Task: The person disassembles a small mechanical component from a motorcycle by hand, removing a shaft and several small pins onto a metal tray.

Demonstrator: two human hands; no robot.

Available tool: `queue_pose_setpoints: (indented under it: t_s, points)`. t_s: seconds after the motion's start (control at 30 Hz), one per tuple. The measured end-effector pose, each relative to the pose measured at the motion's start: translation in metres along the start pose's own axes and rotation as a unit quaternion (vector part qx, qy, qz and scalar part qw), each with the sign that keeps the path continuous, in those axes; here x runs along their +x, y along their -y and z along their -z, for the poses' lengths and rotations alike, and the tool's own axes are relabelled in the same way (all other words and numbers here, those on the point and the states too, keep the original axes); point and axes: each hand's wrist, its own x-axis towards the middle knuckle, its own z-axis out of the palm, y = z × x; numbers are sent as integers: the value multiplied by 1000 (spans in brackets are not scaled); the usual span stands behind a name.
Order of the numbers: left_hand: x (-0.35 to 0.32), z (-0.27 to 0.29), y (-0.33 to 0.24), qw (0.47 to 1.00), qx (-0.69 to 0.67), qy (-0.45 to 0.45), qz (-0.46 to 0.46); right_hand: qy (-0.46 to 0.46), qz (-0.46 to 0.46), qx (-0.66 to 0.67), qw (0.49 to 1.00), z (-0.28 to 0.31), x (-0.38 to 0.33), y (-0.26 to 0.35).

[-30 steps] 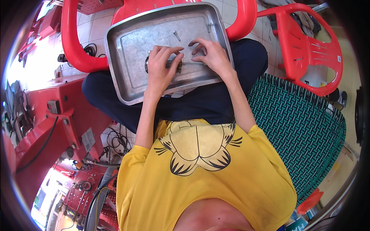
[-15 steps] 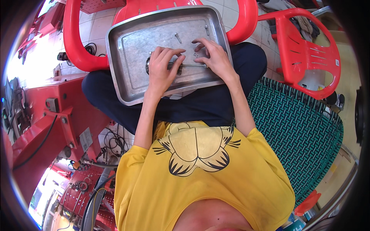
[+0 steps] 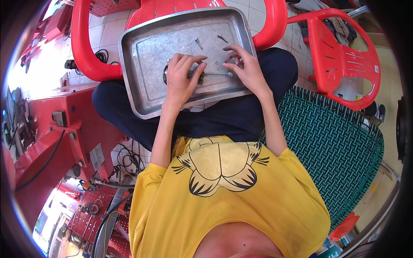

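Note:
A shallow metal tray [image 3: 129, 86] rests across my lap. Inside it, my left hand [image 3: 183, 75] curls over a dark round metal part [image 3: 165, 75], hiding most of it; its thumb and forefinger stand apart. From that part a long thin bolt [image 3: 217, 74] sticks out to the right. My right hand [image 3: 247, 71] hovers just above the bolt's end, fingers bent and spread, with nothing visible between them. A tiny nut-like piece [image 3: 217, 62] lies beside its fingertips. Farther back in the tray lie a short bolt [image 3: 198, 43] and a second bolt [image 3: 222, 38], which slants.
A red plastic chair [image 3: 92, 64] stands behind the tray, and another red chair [image 3: 344, 60] is at the right. A green woven seat [image 3: 331, 146] lies beside my right side. Red machinery [image 3: 64, 116] and black cables [image 3: 129, 157] fill the left.
My right hand has shifted slightly right, away from the small pieces. The far-right bolt has turned from nearly upright in view to slanting and lies farther left. My left hand stays put.

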Motion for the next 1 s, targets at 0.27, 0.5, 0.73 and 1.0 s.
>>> queue_pose_setpoints:
  t_s: [0.27, 0.5, 0.73, 1.0]
  points:
    - [1, -1, 0, 1000, 7, 5, -6, -73, 8, 149, 986, -10, -24, -7]
    - [4, -2, -4, 1000, 15, -9, 12, -90, 106, 37, 990, -8, -35, -4]
    - [36, 8, 7, 995, 70, 41, 57, -122, 134, 63, 981, -9, -33, -2]
    - [86, -13, 63, 954, 212, 212, 3, -115, 127, 53, 984, -8, -36, 0]
